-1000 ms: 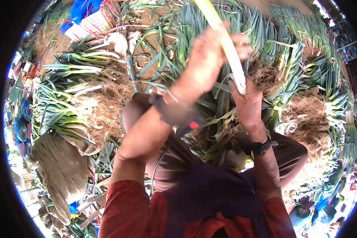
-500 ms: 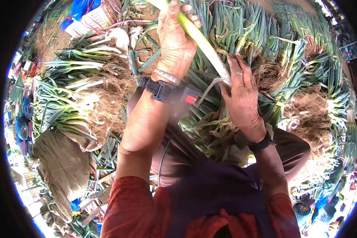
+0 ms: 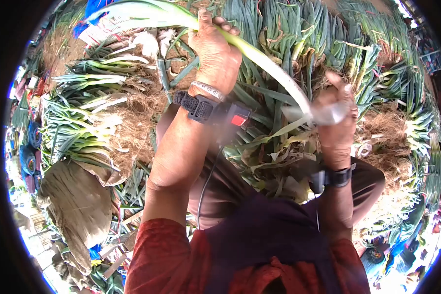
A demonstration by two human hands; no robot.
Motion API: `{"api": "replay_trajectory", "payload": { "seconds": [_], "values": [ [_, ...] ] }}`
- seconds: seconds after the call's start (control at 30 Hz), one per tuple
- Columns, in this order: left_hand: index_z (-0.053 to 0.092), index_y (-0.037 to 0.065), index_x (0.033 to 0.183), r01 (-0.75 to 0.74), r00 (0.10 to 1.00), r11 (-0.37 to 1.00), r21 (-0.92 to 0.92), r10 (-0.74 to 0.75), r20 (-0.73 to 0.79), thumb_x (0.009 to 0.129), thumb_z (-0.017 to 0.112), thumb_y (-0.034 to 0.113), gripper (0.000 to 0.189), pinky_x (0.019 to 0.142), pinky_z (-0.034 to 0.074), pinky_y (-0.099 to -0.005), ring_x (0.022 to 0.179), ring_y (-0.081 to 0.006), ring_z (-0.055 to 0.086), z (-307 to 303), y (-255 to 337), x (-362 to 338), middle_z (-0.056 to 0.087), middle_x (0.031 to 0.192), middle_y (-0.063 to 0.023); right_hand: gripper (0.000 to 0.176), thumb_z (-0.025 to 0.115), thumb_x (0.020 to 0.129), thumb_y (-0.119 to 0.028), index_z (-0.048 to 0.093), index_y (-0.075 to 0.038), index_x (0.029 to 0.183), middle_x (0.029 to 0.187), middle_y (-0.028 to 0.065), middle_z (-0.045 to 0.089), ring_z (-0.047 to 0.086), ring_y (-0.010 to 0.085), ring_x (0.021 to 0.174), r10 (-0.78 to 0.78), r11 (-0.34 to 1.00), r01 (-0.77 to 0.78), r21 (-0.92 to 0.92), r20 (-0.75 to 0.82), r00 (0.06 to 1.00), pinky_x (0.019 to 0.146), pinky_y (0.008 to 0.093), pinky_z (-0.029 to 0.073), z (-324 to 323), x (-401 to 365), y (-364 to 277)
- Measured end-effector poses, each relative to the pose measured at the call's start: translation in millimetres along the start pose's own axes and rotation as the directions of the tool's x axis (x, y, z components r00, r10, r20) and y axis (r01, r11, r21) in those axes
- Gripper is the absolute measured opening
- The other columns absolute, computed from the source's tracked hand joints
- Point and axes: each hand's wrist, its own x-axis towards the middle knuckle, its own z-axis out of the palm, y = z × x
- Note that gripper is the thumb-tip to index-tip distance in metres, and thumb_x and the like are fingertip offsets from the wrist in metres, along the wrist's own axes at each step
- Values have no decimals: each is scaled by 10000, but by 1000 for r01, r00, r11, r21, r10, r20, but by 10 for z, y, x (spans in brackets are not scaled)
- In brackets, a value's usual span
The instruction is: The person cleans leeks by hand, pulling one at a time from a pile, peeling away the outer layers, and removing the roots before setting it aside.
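Observation:
A long leek point(image 3: 267, 61) runs across the top middle, its green leaves bending toward the upper left and its white end lower right. My left hand point(image 3: 214, 51) is closed around the green part of the stalk. At the white end, my right hand point(image 3: 337, 115) is turned with its fingers curled, smeared by motion. A pale blurred piece point(image 3: 328, 113), like a peeled outer layer, is in these fingers. From the white end a thin leaf strip point(image 3: 284, 130) hangs to the left. The root end is hidden by the right hand.
Leeks with brown roots point(image 3: 132, 132) lie piled at the left, and more rooted leeks point(image 3: 384, 142) at the right. Upright leek bundles point(image 3: 274, 29) stand ahead. Loose leaves point(image 3: 274, 161) lie between my knees. A brown cloth point(image 3: 78, 201) is at the lower left.
My right hand has moved right and turned over at the white end. The leek's white end has swung right, and its leaves now stretch farther left. The left hand keeps its hold.

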Motion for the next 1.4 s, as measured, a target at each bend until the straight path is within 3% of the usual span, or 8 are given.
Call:
{"api": "replay_trajectory", "payload": {
  "seconds": [0.2,0.3,0.47,0.67,0.87,0.93,1.1,1.4],
  "values": [
    [562,96,934,-147,986,968,204,128,105,922,701,189,168,495,448,-292,567,-124,509,219,69,-316,567,751,5,322,568,883,-64,556,-61,1205,942,106,654,658,290,864,523,490,180,-853,453,722,746,407,524,-359,-654,1130],
    [461,105,994,-232,973,935,269,228,46,961,639,224,217,482,435,-301,540,-129,488,207,74,-325,499,671,-4,467,539,875,-6,479,-51,1336,1217,204,588,587,386,1101,429,685,268,-678,672,604,930,432,491,-708,-867,1136],
    [390,104,1104,-217,966,918,332,250,-60,955,603,143,263,523,467,-328,581,-151,512,176,-189,-239,512,734,-23,513,523,888,26,423,-20,1389,1349,229,514,501,398,1256,38,769,53,-638,128,991,1078,446,418,-332,-348,501],
    [418,107,1045,-90,981,950,298,135,-136,947,618,176,233,554,468,-335,616,-161,496,111,-458,-392,483,763,-28,514,615,835,-18,470,8,1327,1290,195,553,507,338,1256,-317,611,204,-765,0,948,1036,437,434,610,-51,140],
    [475,112,932,-47,998,932,359,54,-11,893,717,295,306,461,394,-305,519,-130,442,-44,-498,-426,442,661,5,215,687,878,-141,584,-72,1053,766,88,628,597,244,637,70,996,-38,-82,437,897,556,347,466,734,-207,881],
    [505,110,858,61,986,916,397,-117,117,884,733,322,313,448,352,-270,501,-106,414,151,-272,-486,430,635,23,216,687,917,-227,595,-32,922,609,-11,539,475,49,471,248,716,-651,254,779,577,434,213,367,564,-148,287],
    [581,81,936,609,567,772,183,-585,580,1048,436,380,351,389,350,-222,459,-70,389,445,-5,-551,407,596,37,477,707,874,-448,611,14,936,561,-3,470,415,55,455,-231,-40,-947,318,919,318,425,200,344,272,-368,-231],
    [604,107,928,499,645,840,213,-524,556,1056,394,423,401,334,293,-227,387,-79,332,484,-85,-450,369,547,39,377,495,1034,-335,644,3,1111,921,72,678,628,120,828,400,383,-657,649,525,752,753,281,515,168,-928,152]
  ]
}}
